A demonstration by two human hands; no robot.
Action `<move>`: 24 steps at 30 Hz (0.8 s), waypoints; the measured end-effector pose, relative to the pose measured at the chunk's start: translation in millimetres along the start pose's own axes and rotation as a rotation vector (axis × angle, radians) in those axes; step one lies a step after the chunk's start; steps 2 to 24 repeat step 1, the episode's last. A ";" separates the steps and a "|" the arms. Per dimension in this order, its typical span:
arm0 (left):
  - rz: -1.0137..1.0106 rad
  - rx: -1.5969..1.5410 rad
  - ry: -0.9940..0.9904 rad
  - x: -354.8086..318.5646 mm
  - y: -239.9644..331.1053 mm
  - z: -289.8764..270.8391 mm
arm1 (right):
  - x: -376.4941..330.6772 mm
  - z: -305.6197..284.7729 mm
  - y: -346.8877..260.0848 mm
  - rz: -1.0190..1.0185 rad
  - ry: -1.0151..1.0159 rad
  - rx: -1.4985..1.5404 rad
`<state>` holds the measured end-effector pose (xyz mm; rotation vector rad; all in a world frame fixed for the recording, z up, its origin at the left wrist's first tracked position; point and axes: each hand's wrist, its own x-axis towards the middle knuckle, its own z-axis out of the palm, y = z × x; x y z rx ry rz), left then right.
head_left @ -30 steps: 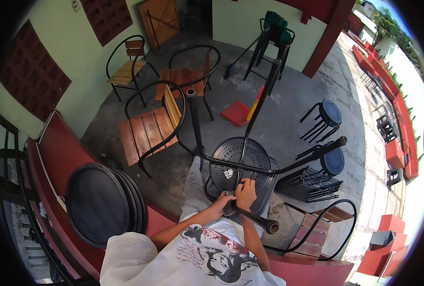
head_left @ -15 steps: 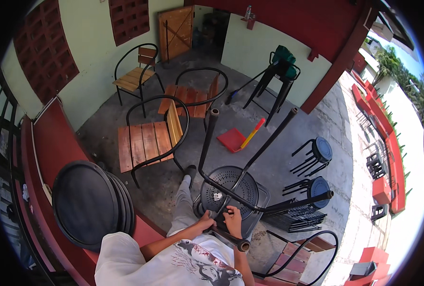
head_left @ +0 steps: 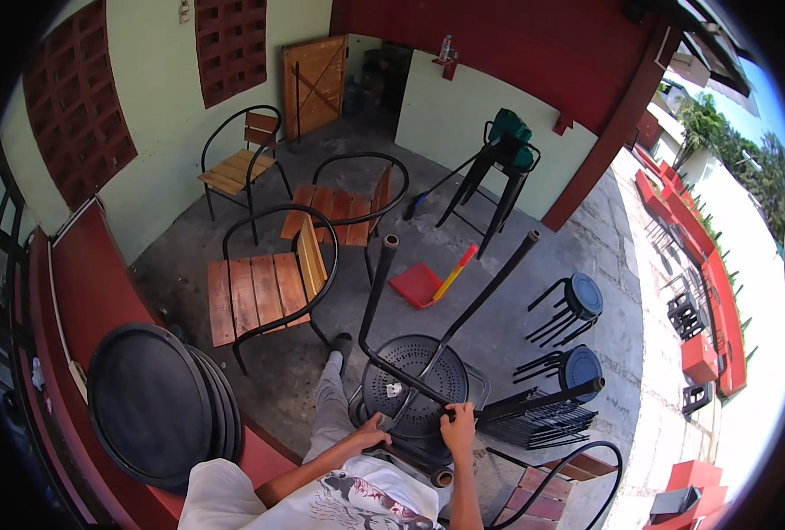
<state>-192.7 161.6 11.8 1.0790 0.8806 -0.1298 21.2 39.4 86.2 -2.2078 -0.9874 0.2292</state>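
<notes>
A black tubular metal frame (head_left: 377,291) stands upside down before me, its legs splayed upward. It looks like a table or stool base. My right hand (head_left: 457,433) is closed round the bar on its right side. My left hand (head_left: 370,432) is closed at the bar nearest my body, thumb upward; part of its grip is hidden. Below the frame is a round black perforated seat (head_left: 398,358) with a small white piece (head_left: 394,389) on it. A darker squarish surface under that seat is mostly covered.
Wooden-slat armchairs (head_left: 255,287) stand ahead left. A red dustpan (head_left: 417,284) lies on the floor beyond the frame. Round stools (head_left: 584,294) and a black folded rack (head_left: 542,418) are at right. Several black round tabletops (head_left: 149,402) lean at left on a red ledge (head_left: 101,265).
My right hand has moved right and outward, from near my left hand to the frame's right bar. My left hand stays near the close bar. The view has shifted slightly.
</notes>
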 end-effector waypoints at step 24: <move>0.012 0.014 0.044 3.1 -6.4 -0.3 | -5.1 -4.3 -7.6 -0.007 -0.024 -0.093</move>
